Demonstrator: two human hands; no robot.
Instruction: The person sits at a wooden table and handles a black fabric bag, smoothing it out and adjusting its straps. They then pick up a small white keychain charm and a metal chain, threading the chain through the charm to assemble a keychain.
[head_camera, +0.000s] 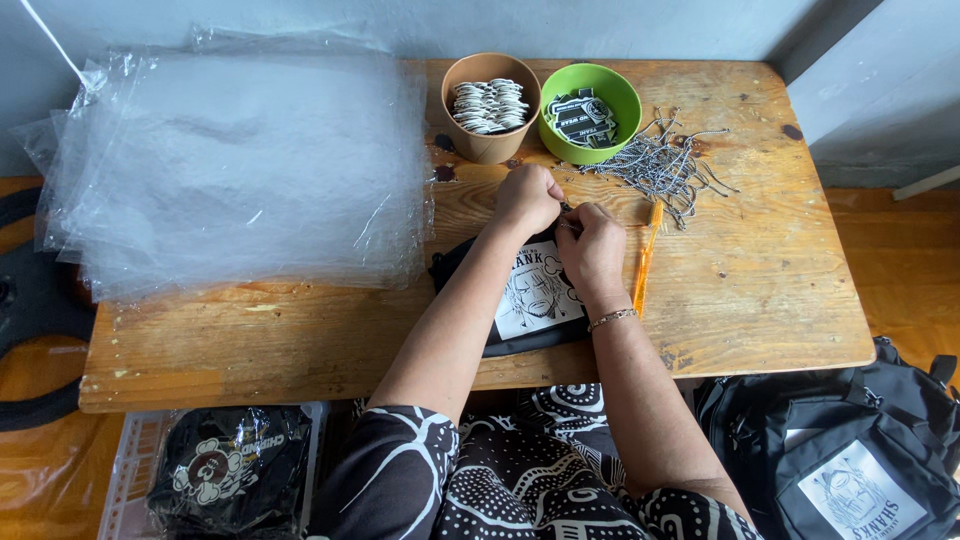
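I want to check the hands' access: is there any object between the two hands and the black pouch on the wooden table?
Nothing visible: left hand and right hand rest directly on the black fabric pouch.

A black pouch (530, 300) with a white printed face panel lies flat near the table's front edge.

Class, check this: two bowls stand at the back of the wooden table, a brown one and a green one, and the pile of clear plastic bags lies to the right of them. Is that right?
Not quite. The head view shows the plastic bags to the left of the brown bowl and green bowl, not the right. The rest stands: both bowls are at the back of the wooden table.
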